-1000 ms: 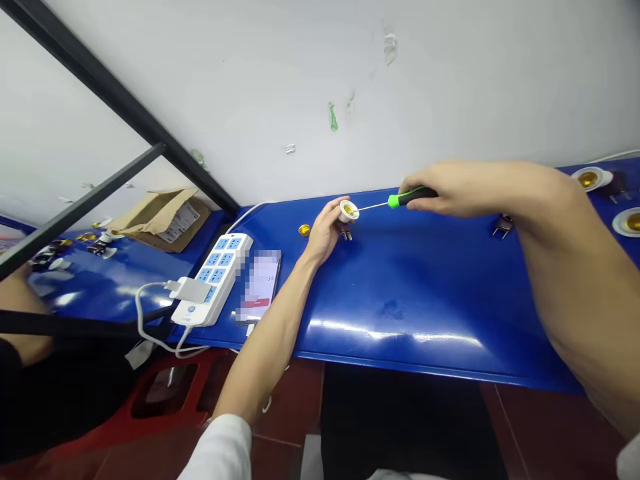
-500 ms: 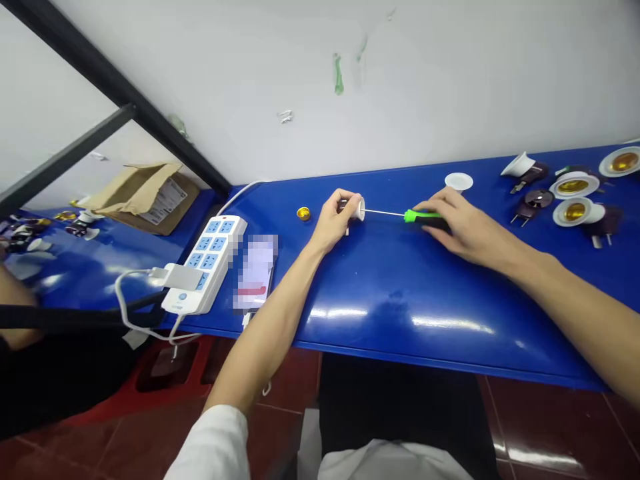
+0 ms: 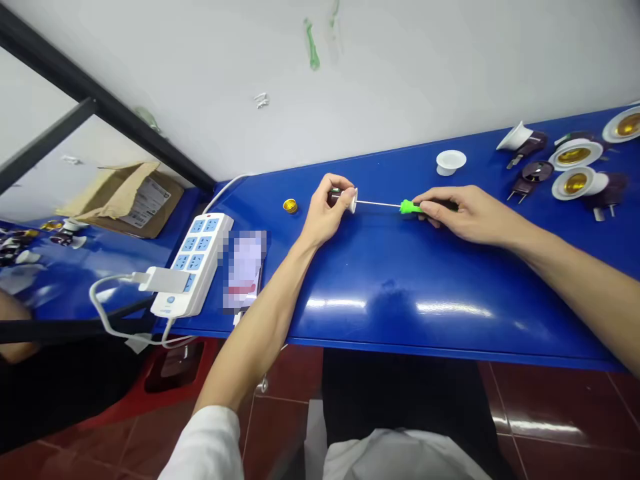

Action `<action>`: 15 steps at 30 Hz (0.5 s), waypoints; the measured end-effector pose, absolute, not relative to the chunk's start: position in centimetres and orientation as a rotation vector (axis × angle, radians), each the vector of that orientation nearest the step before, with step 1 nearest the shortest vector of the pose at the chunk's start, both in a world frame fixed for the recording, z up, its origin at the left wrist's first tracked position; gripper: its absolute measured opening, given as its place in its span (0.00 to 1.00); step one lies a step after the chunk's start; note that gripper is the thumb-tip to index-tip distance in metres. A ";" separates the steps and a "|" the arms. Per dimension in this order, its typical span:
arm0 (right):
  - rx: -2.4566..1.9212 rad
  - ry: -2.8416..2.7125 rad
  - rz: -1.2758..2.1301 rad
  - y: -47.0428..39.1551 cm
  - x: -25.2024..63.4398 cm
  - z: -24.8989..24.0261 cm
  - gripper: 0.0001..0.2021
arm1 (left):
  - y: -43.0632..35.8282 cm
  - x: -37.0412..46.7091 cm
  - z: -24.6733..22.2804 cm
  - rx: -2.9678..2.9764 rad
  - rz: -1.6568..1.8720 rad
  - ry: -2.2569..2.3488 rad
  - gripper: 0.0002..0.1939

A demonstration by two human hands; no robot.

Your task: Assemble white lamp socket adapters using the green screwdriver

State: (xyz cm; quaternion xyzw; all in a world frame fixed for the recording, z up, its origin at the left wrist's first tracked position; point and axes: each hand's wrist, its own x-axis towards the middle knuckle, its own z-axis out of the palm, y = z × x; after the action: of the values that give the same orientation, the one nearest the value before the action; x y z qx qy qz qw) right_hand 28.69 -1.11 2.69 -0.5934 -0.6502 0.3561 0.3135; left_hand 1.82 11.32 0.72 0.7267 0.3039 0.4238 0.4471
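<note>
My left hand (image 3: 327,208) is wrapped round a dark plug-in lamp holder with a white flared rim (image 3: 353,201), held on its side just above the blue table (image 3: 370,267). My right hand (image 3: 463,212) grips a screwdriver by its green and black handle (image 3: 410,207). The thin metal shaft runs left into the mouth of the white rim; its tip is hidden inside. A small gold cup (image 3: 290,205) lies left of my left hand. Beyond my right hand, a loose white flared ring (image 3: 451,161) stands near the wall.
Several dark plug-in holders with white rims, some gold inside (image 3: 575,185), lie at the right. A white power strip (image 3: 193,267) with cables and a phone (image 3: 246,270) are at the left. Behind a black frame are a cardboard box (image 3: 145,203) and a person's arm (image 3: 13,327).
The view has shifted a little. My right hand has turned on the screwdriver handle, its fingers now wrapped more closely round it. My left hand still holds the lamp holder.
</note>
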 end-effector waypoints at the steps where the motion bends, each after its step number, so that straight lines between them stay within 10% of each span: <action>1: -1.562 -1.648 1.075 -1.2 28.6 3.0 0.31 | 11.3 1.8 0.7 1.823 1.042 0.744 0.28; 7: -1.555 -1.506 1.461 -1.9 28.8 4.0 0.37 | 11.6 1.6 0.6 1.947 1.087 0.720 0.27; 15: -1.350 -1.892 0.429 -2.0 28.9 3.1 0.18 | 12.1 1.5 0.2 1.818 1.173 0.835 0.31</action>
State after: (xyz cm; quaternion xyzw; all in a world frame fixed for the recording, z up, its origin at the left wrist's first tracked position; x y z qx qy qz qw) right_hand 28.87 -1.96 3.09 -0.5283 -0.7408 0.1679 0.3794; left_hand 1.55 12.11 0.25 0.7187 0.3301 0.4636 0.3995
